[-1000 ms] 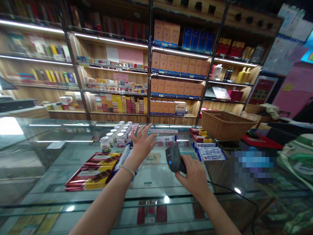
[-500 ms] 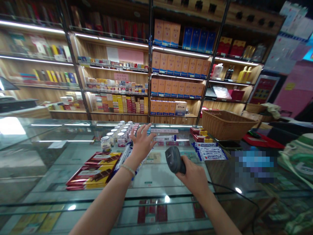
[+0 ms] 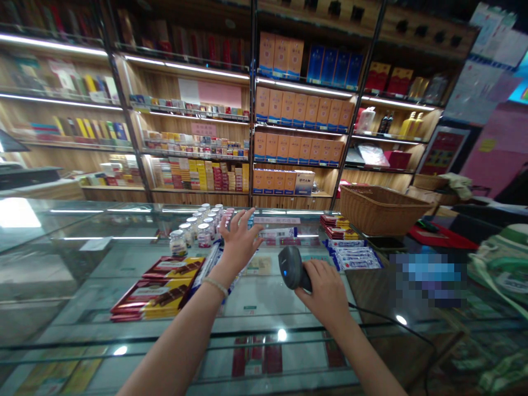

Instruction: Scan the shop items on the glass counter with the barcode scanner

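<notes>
My left hand (image 3: pixel 238 242) is raised over the glass counter, thumb and index finger closed at the end of a white-and-blue wrapped snack bar (image 3: pixel 280 232), its other fingers spread. The bar's barcode side shows. In my right hand (image 3: pixel 325 291) is a dark handheld barcode scanner (image 3: pixel 291 267), its head tilted towards the bar and a small blue light showing on it. Under my left wrist lie more blue-and-white packets (image 3: pixel 211 264), partly hidden. Beside them are red-and-yellow chocolate bars (image 3: pixel 159 289). Small white-lidded jars (image 3: pixel 204 235) stand in rows behind.
More wrapped bars (image 3: pixel 355 257) and a stack of chocolate bars (image 3: pixel 340 226) lie on the right side of the counter. A wicker basket (image 3: pixel 381 212) stands behind them. The scanner's cable (image 3: pixel 383 315) trails right. Stocked shelves (image 3: pixel 303 129) line the back wall.
A blue light now shows on the scanner. My right hand has shifted very slightly on its handle; my left hand and the snack bar are almost still.
</notes>
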`<state>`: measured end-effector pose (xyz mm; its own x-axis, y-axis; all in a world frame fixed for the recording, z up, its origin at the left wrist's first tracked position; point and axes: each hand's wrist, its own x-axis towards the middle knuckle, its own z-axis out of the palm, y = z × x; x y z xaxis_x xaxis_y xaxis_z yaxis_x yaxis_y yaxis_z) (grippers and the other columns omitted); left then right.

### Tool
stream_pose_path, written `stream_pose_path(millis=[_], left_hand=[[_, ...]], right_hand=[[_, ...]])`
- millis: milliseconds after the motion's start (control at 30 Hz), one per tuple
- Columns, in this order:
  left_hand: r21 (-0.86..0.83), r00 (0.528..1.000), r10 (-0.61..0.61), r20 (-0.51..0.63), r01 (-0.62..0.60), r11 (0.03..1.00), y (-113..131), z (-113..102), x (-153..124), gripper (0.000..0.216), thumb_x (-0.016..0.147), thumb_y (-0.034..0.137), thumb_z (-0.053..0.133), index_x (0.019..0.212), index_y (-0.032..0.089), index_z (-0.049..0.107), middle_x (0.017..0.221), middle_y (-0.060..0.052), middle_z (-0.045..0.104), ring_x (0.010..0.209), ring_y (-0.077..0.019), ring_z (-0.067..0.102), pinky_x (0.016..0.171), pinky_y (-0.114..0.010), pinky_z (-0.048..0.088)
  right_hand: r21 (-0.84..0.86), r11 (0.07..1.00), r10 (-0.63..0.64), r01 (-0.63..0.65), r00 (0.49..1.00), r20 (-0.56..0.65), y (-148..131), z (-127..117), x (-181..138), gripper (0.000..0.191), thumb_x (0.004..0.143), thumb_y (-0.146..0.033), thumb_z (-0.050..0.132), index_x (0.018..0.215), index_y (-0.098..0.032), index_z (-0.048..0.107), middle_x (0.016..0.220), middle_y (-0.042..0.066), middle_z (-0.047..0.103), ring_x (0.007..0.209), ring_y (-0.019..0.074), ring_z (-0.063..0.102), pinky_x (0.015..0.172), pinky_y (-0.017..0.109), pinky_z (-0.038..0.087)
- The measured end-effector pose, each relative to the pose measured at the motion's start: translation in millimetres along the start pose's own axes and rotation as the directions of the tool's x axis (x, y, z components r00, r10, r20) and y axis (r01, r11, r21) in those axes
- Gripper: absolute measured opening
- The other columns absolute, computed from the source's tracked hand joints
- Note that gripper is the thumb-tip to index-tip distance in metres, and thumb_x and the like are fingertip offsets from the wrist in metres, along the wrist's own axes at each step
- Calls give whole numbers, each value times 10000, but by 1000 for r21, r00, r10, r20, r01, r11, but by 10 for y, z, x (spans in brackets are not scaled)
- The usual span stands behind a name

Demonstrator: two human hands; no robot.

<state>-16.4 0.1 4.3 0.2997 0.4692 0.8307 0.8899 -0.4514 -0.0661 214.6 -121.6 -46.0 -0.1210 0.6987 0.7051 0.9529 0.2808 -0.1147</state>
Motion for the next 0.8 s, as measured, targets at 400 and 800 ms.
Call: stream_pose_path(millis=[400,800], left_hand=[[-15,1000,12,-12,-12,1000,1,13,-2,221,790,322,808,992,296,723,1548,-90,523,1426,-363,430,1194,-659,94],[-30,999,30,-35,-32,999,-15,59,-2,226,771,311,817,977,295,726,1554,-77,517,1436,-352,417,1218,-645,60]], right_hand=[[-91,995,-35,35,999,-1,8,113,4,279,800,-425,733,1004,-246,665,1452,124,581,1402,356,419,1198,589,205],[-32,997,-55,69,945,323,40,-42,91,389,853,-486,658,1155,-242,669,1619,113,416,1526,358,279,1235,654,128]])
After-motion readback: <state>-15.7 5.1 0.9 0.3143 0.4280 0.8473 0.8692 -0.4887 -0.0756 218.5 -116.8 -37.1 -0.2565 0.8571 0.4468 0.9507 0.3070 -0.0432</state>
